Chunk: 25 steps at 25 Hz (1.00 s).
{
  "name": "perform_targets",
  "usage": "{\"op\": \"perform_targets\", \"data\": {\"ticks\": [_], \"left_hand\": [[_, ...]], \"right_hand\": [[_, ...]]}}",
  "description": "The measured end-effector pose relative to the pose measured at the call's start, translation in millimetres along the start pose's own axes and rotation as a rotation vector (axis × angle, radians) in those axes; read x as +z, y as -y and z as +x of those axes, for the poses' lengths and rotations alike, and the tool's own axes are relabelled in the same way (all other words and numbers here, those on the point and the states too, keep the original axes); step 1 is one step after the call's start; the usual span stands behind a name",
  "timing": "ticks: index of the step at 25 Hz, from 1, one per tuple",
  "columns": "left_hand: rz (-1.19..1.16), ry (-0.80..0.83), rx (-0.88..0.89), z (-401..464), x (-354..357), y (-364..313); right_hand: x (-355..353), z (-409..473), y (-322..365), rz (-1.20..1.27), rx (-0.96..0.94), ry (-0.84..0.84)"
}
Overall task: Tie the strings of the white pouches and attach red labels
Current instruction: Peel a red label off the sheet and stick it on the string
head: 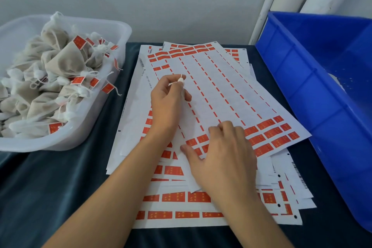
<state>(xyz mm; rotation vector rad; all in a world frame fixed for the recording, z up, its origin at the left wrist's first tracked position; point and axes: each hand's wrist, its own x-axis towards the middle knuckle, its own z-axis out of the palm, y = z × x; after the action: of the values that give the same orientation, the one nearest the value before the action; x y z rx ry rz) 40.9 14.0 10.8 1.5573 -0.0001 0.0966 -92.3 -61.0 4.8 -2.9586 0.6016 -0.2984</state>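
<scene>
While the left hand (168,104) lifts a thin white string end (179,81) above the label sheets, its thumb and forefinger are curled together and pinch it, probably to keep the tie presented for a sticker. Whether a pouch hangs from that string inside the palm cannot be told; the fingers hide it. Nearer and to the right, the right hand (221,157) lies on the top label sheet (221,86), fingers bent down and close together over the rows of red labels (267,135) at the sheet's near edge, thumb spread left on the paper. Its fingertips seem to be working a label loose, though the contact itself is hidden, and I see nothing held in it.

That top sheet is mostly stripped, bare backing with red dashes between, and lies askew on a fanned stack of fuller sheets, handy under both hands. To the left, a translucent tub (112,94) holds finished white pouches (60,62), tied and tagged red. A blue crate (302,78) stands at the right, its contents out of sight. Everything rests on a dark cloth (50,177).
</scene>
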Motion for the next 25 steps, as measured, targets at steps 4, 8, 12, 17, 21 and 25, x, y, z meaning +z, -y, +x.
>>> {"op": "perform_targets", "data": {"ticks": [4,8,12,17,21,25], "left_hand": [[0.018,-0.028,0.059,1,0,-1],[0.04,0.019,0.11,-7,5,-2],[0.092,0.082,0.092,-9,8,2],[0.081,0.082,0.048,-5,5,4],[0.085,0.081,0.042,-5,6,5],[0.091,0.076,0.036,-3,4,3]], "right_hand": [[5,-2,2,0.094,0.06,-0.022],[6,1,-2,0.191,0.082,-0.042],[5,0,-4,0.235,0.082,-0.072],[3,-4,0,0.244,0.087,-0.076],[3,-8,3,0.21,0.084,-0.098],[4,-10,4,0.158,0.118,-0.12]]}}
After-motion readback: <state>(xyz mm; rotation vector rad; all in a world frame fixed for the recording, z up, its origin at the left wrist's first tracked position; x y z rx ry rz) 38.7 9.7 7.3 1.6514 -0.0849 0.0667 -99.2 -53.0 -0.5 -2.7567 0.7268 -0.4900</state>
